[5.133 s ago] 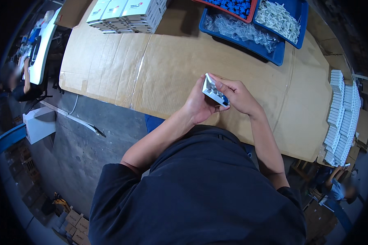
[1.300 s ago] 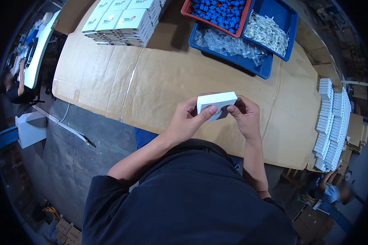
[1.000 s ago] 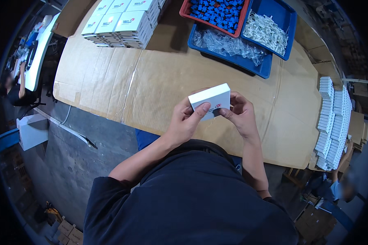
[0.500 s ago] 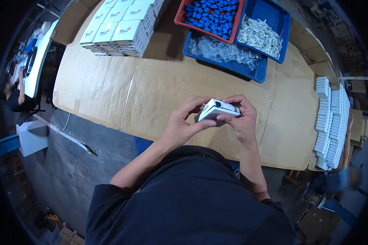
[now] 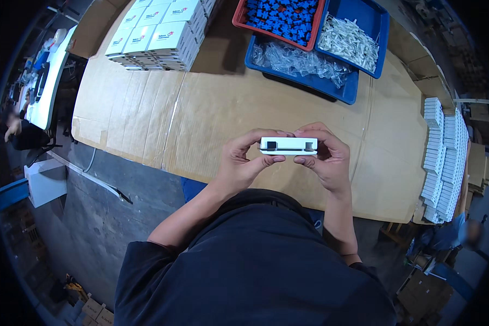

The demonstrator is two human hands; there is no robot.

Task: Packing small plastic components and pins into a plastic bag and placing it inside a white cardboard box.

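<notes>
Between my two hands is a small flat white plastic case (image 5: 289,152), held up above the cardboard-covered table. One narrow side faces me, showing a long slot, a black piece at its left end and a small square opening at its right. My left hand (image 5: 241,163) pinches the left end, fingers above and thumb beneath. The right end is gripped the same way by my right hand (image 5: 332,161). The case's far side is hidden.
At the far left of the cardboard-covered table (image 5: 212,119) stand stacked white boxes (image 5: 168,35). Far right, a red tray (image 5: 309,46) holds blue pieces. A blue tray (image 5: 383,54) has white pieces; another blue tray (image 5: 339,98) has clear plastic. Stacked white cases (image 5: 445,157) line the right edge.
My hands have turned the case from a slant to level, so its slotted narrow side now faces me. Both hands still grip its ends.
</notes>
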